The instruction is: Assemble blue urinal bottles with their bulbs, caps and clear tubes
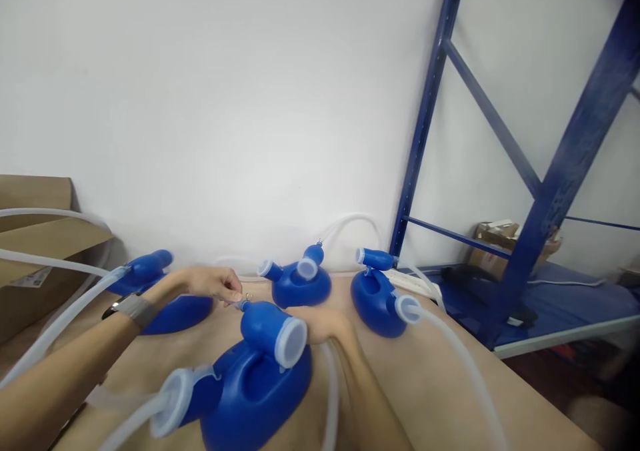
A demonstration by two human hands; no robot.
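Centrally, white-rimmed blue plastic cylinder (263,331): left hand (215,283), fingers pinching its narrow tip (243,304); right hand (319,323) beside it, likely steadying, fingers hidden, grip untellable.

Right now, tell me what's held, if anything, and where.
The left hand pinches at the narrow tip of the blue cylinder; the right hand is partly behind it, hold hidden.

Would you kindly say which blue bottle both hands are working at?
The front bottle: the left hand is at the narrow end of its blue cylinder, the right hand beside it. The other three bottles sit nearer the wall.
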